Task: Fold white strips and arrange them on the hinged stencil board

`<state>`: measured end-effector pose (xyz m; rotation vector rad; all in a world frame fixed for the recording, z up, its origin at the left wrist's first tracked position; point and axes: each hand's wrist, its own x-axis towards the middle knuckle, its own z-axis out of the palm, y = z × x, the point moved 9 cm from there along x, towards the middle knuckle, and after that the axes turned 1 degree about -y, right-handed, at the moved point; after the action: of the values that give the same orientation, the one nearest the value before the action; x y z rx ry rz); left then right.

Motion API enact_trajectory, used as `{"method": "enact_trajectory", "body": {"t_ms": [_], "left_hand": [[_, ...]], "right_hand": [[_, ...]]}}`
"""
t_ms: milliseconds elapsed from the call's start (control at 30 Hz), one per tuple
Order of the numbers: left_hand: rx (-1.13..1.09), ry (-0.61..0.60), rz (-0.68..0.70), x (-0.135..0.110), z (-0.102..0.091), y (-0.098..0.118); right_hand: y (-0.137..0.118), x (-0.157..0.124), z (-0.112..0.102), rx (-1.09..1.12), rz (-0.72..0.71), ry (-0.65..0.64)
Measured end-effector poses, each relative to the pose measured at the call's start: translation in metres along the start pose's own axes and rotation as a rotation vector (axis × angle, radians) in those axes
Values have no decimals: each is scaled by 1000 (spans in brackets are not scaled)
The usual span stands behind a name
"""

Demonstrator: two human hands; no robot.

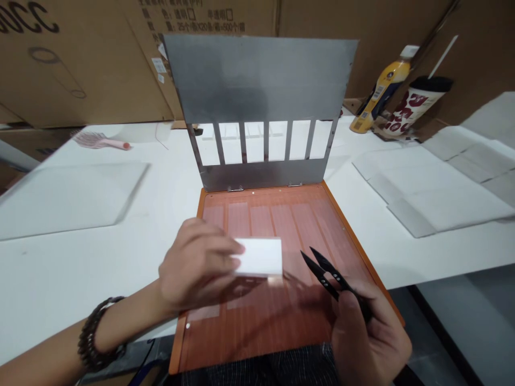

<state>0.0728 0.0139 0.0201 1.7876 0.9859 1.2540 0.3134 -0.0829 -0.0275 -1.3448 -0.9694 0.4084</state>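
Note:
My left hand (199, 265) is closed on a small white block (259, 257) and presses it down on the orange-brown board (350, 236), which has several long pale strips across it. My right hand (368, 338) grips black thread snips (328, 271) near the board's front right corner, their blades apart and pointing up-left toward the block. A grey metal stencil plate (257, 75) with several slots stands hinged upright at the board's far edge.
The board lies on a white table (80, 257). A clear sheet (68, 195) is at the left, grey card pieces (438, 187) at the right. A pink hairbrush (100, 141), a yellow bottle (382, 88) and a drink cup (414, 107) stand at the back, before cardboard boxes.

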Motion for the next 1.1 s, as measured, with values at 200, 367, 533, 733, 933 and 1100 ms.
{"method": "enact_trajectory", "body": {"t_ms": [200, 367, 533, 733, 933, 1100], "left_hand": [[-503, -84, -360, 6, 21, -23], [-742, -199, -539, -7, 41, -34], [-577, -302, -371, -4, 41, -19], [-450, -362, -259, -4, 42, -9], [-447, -362, -237, -3, 42, -7], [-456, -363, -220, -2, 41, -4]], "right_hand": [[-9, 1, 12, -38, 44, -125], [-24, 0, 25, -67, 79, -200], [-33, 7, 33, -51, -71, -237], [-32, 8, 35, -42, -124, -255], [-30, 6, 35, -42, -107, -252], [-30, 7, 37, -47, -107, -248]]}}
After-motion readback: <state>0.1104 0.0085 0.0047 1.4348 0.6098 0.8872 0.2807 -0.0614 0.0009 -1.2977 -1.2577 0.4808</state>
